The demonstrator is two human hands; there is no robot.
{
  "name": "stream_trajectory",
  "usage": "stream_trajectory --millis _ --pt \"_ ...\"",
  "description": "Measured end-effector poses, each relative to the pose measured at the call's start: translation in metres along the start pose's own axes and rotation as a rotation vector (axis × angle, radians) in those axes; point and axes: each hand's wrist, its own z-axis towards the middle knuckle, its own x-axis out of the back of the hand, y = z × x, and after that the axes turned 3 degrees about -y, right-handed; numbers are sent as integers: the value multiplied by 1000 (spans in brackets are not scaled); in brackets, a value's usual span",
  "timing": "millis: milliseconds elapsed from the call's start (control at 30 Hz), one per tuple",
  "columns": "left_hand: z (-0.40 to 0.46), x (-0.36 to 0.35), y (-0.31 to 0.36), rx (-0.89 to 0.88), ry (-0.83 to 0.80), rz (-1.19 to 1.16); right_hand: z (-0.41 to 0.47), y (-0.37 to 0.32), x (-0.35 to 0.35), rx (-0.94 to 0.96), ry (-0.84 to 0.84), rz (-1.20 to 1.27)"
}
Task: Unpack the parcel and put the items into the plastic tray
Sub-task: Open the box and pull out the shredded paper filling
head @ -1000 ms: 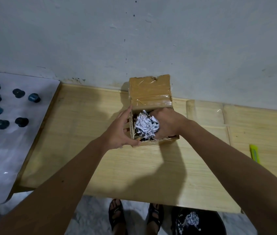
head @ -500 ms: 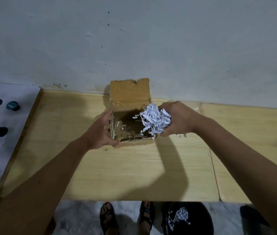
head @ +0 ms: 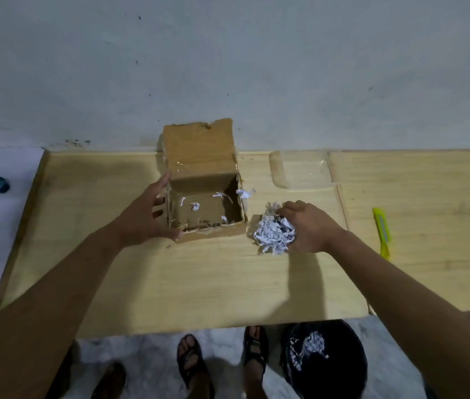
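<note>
The left hand [head: 144,214] rests spread against the open cardboard box [head: 205,191] on the wooden surface [head: 199,277], while the right hand [head: 305,228] clutches shredded paper [head: 274,234] beside it, near the clear plastic tray [head: 300,168].

The box [head: 205,194] is open on top, so a hand can go in from above. Its flap [head: 199,148] stands up at 12 o'clock and blocks that side. The left hand [head: 144,217] blocks 9 o'clock. The paper shreds [head: 274,234] and right hand [head: 308,226] fill 3 o'clock. The table [head: 199,283] at 6 o'clock is bare.
</note>
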Motion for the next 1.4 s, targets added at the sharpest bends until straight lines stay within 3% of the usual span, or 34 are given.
stream_trajectory --millis 267,600,800,967,1233,1400 --pt "-1 0 1 10 14 58 -5 4 1 14 43 1" --pt "-4 1 4 36 19 91 -15 3 40 8 26 244" --pt "-4 -1 5 27 23 100 -18 2 41 74 290 246" --pt "-3 -2 7 21 12 102 -10 -9 44 11 429 363" --pt "-5 -3 7 40 15 89 -4 -17 43 -6 336 451" --pt "-6 -5 7 43 26 81 1 -30 43 -57 393 683"
